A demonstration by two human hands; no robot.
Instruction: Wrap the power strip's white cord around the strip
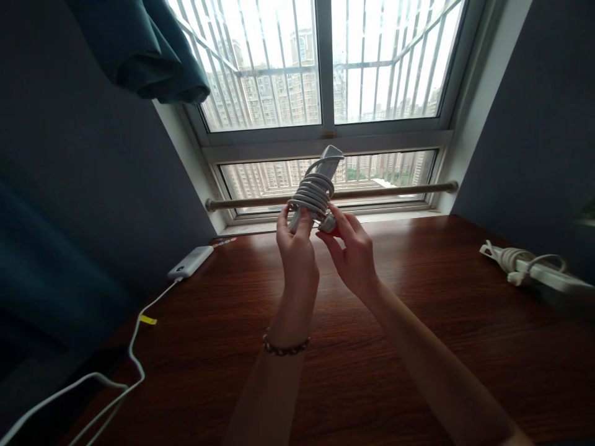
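Note:
Held up above the far part of the table is a white power strip (pixel 329 162), tilted, with its own cord (pixel 312 192) wound round it in several turns. My left hand (pixel 297 248) grips the lower end of the strip, thumb against the wound cord. On the right, my right hand (pixel 352 248) pinches the plug (pixel 328 223) at the cord's end, close beside the strip's lower end. Part of the strip is hidden behind the coils and my left fingers.
A second cord-wrapped power strip (pixel 548 272) lies at the table's right. At the left sits a white power bank (pixel 190 262) with a white cable (pixel 134 347) running toward me. The brown wooden table (pixel 418 272) meets a barred window with a horizontal rail (pixel 395 193).

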